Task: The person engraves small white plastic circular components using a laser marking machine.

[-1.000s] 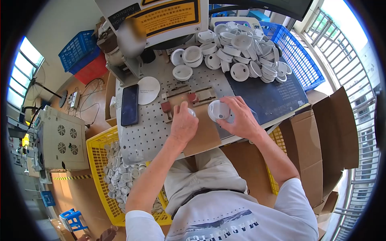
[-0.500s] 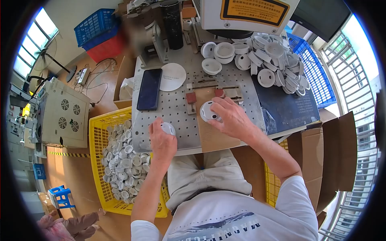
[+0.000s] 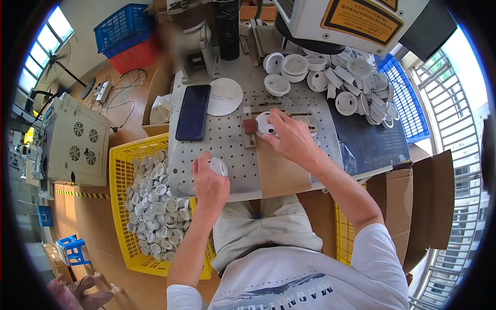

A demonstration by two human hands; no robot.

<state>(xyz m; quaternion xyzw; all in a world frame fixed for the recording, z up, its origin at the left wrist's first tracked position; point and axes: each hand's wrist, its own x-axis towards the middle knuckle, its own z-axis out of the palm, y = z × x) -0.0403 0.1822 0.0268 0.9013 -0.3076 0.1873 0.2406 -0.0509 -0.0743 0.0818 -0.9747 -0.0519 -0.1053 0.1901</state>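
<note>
My right hand (image 3: 295, 138) grips a white round plastic lid (image 3: 262, 124) with small dark holes in its top. That lid is over the jig (image 3: 249, 138), right beside its red block (image 3: 249, 126). A strip of brown cardboard (image 3: 283, 173) runs from the jig to the table's front edge, under my right hand. At the front left of the perforated metal table (image 3: 240, 183), my left hand (image 3: 211, 185) has its fingers closed around a second white lid (image 3: 219, 166). My fingers cover part of each lid.
A phone (image 3: 193, 112) and a white disc (image 3: 225, 96) lie left of the jig. Many lids (image 3: 346, 102) are heaped at the back right, under a machine head (image 3: 356, 23). A yellow basket (image 3: 118, 206) full of white parts stands left, cardboard boxes (image 3: 395, 199) at right.
My right hand has moved the lid away from me, from the cardboard up to the jig's red block. My left hand stays nearly in place with its lid. The camera view has shifted slightly.
</note>
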